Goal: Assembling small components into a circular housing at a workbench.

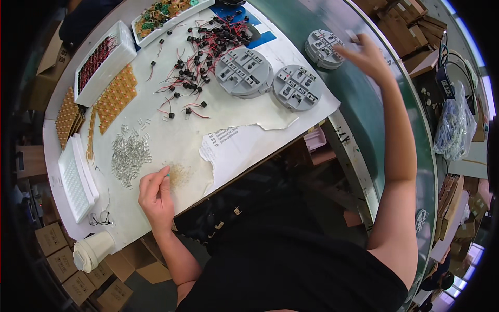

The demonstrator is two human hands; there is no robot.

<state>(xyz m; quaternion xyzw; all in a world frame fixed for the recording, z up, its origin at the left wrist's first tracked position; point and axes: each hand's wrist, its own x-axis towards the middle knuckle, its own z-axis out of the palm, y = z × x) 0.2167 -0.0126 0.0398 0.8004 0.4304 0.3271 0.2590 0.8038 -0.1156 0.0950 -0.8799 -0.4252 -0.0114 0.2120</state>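
Observation:
My left hand [157,200] rests low over the near left part of the white worktable, thumb and fingers pinched together. A tiny greenish spot shows at the fingertips; what it is I cannot make out. Beside them lies a scatter of tiny yellowish parts [179,174], and further left a heap of small clear pieces [129,158]. My right hand [368,58] reaches far right over the green belt, fingers apart and slightly blurred. It is nearest a stack of round grey fixtures [323,49] on the belt. Two more grey fixture places, a stack [244,72] and a single disc [297,87], sit on the table.
Black round components with red wires [179,73] are strewn mid-table. White foam trays [104,62], yellow-brown circuit boards [117,96] and a torn paper sheet [234,153] lie around. Eyeglasses [100,219] and a white cup [93,250] are near the left corner. Cartons [62,262] stand below.

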